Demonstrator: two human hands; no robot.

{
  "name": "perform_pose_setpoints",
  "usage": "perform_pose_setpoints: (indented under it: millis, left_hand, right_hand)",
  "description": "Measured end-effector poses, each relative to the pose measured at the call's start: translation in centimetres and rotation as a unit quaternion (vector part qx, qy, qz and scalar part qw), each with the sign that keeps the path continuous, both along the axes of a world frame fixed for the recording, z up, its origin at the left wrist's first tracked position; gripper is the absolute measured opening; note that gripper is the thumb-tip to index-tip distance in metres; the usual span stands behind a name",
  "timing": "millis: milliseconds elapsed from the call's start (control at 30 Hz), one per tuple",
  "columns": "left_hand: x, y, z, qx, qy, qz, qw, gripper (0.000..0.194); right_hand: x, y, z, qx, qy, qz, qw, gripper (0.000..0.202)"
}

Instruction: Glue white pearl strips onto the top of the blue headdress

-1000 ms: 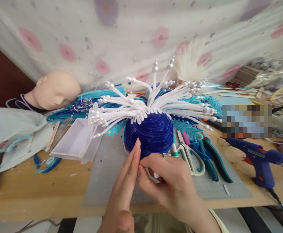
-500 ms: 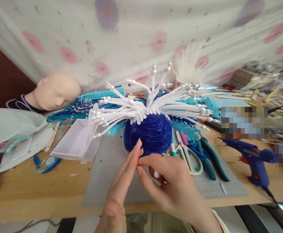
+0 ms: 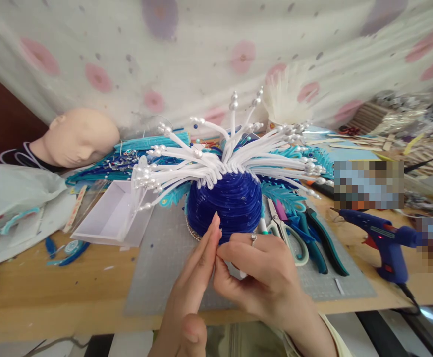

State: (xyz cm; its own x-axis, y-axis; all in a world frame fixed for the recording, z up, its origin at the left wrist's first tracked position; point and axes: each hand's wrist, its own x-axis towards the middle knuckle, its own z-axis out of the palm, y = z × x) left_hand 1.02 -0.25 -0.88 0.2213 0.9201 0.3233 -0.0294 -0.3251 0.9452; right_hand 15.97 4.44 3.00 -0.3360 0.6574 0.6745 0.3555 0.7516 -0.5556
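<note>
A dark blue headpiece stands on the grey cutting mat, with white pipe-cleaner stems tipped with pearl beads fanning out from its top. In front of it, my left hand is held edge up, its fingers straight and together and its thumb apart. My right hand has thumb and index pinched, the tips touching the left fingers. Whatever lies in that pinch is hidden. A small white bit shows under the curled right fingers. Close to the right hand lie scissors and dark green-handled pliers.
A blue glue gun stands on the table at right, its red light showing. At left are a white box, a mannequin head and blue ornament pieces. Wooden sticks and clutter fill the back right.
The view has shifted slightly. My left thumb has moved right, and my right hand has turned a little, its pinch staying against the left fingers. The headpiece stays in place.
</note>
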Motion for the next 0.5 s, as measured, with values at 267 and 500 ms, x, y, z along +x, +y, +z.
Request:
perform_pose_setpoints:
  millis: [267,500]
  left_hand:
    - [0.7,-0.9,1.1,-0.042,-0.053,0.02,0.998,0.077]
    - [0.5,-1.0,1.0,-0.125,-0.165,0.002,0.978,0.087]
  right_hand:
    - [0.1,-0.3,-0.1,0.027,0.011,-0.052,0.998,0.024]
    - [0.3,-1.1,0.2,-0.019,0.037,-0.083,0.996,0.013]
